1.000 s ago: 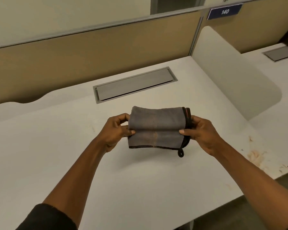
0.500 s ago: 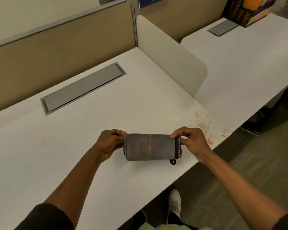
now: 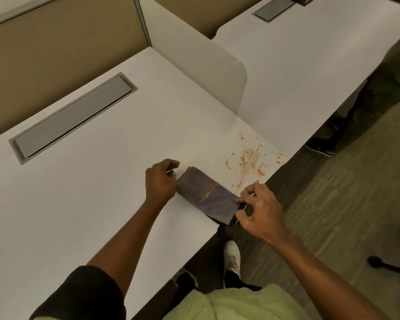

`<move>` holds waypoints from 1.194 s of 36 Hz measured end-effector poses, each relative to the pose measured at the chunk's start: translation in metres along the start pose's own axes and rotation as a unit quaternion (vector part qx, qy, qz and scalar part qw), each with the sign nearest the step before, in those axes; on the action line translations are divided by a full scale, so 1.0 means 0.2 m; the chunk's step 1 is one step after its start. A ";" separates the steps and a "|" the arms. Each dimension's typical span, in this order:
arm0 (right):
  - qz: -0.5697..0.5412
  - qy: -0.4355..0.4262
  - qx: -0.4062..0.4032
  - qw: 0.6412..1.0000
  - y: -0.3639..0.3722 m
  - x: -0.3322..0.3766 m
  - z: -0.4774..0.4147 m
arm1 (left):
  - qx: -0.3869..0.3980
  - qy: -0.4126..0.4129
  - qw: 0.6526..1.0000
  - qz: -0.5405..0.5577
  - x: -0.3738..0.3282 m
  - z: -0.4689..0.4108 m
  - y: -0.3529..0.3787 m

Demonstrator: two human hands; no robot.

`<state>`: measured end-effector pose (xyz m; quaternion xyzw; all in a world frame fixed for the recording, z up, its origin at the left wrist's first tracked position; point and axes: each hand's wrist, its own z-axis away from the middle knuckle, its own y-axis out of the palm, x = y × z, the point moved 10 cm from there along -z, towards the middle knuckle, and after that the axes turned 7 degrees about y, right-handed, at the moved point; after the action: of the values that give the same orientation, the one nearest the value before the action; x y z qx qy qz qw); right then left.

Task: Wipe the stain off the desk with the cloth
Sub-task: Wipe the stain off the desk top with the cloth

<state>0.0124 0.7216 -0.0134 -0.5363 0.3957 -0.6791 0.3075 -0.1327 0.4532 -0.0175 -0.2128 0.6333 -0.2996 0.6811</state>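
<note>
A folded grey cloth [image 3: 207, 196] with an orange streak on top is stretched between both hands at the front edge of the white desk [image 3: 90, 192]. My left hand [image 3: 160, 181] grips its left end. My right hand [image 3: 259, 210] pinches its right end, which hangs past the desk edge. A reddish-orange smeared stain [image 3: 249, 158] covers the desk's front right corner, just beyond the cloth.
A grey cable-tray lid [image 3: 74, 116] is set into the desk at the back left. A white rounded divider panel [image 3: 194, 63] separates this desk from the neighbouring desk [image 3: 298, 54] on the right. Carpeted floor and my white shoe [image 3: 232, 255] lie below the edge.
The cloth has been folded narrower and carried right and down toward the stained corner. The view has swung right, bringing the stain and the floor into sight.
</note>
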 end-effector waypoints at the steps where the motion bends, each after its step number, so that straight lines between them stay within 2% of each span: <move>1: 0.005 -0.022 -0.017 1.000 -0.01 0.05 0.00 | -0.006 0.005 1.000 -0.017 0.02 0.03 -0.01; 4: 0.003 -0.093 -0.023 0.995 0.02 0.19 -0.02 | -0.008 0.012 0.997 -0.070 0.11 0.16 0.01; 8: 0.008 -0.231 0.044 0.972 0.17 0.38 -0.06 | 0.013 0.010 0.994 -0.110 0.24 0.36 0.09; 12: 0.103 -0.323 0.134 0.931 0.40 0.49 -0.12 | 0.051 0.026 0.989 -0.136 0.31 0.48 0.21; 15: 0.188 -0.365 0.152 0.899 0.54 0.51 -0.15 | 0.078 0.049 0.981 -0.174 0.31 0.54 0.32; 17: 0.207 -0.363 0.137 0.898 0.58 0.52 -0.19 | 0.073 0.053 0.979 -0.183 0.31 0.57 0.37; 23: 0.173 -0.255 0.080 0.948 0.52 0.48 -0.29 | 0.046 0.042 0.976 -0.209 0.32 0.59 0.42; 32: 0.167 -0.240 0.075 0.953 0.51 0.28 -0.02 | 0.024 0.056 0.970 -0.235 0.33 0.59 0.43; 35: 0.170 -0.250 0.067 0.951 0.51 0.35 -0.15 | 0.007 0.060 0.968 -0.243 0.33 0.59 0.43; 40: 0.165 -0.183 0.057 0.968 0.48 0.45 -0.45 | 0.002 0.061 0.965 -0.254 0.34 0.59 0.43; 43: 0.164 -0.175 0.069 0.968 0.49 0.45 -0.45 | 0.005 0.054 0.969 -0.242 0.34 0.59 0.43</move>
<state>-0.0965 0.6156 -0.0645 -0.5522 0.3705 -0.5407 0.5152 -0.0024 0.4586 -0.1117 -0.3400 0.5973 -0.4700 0.5539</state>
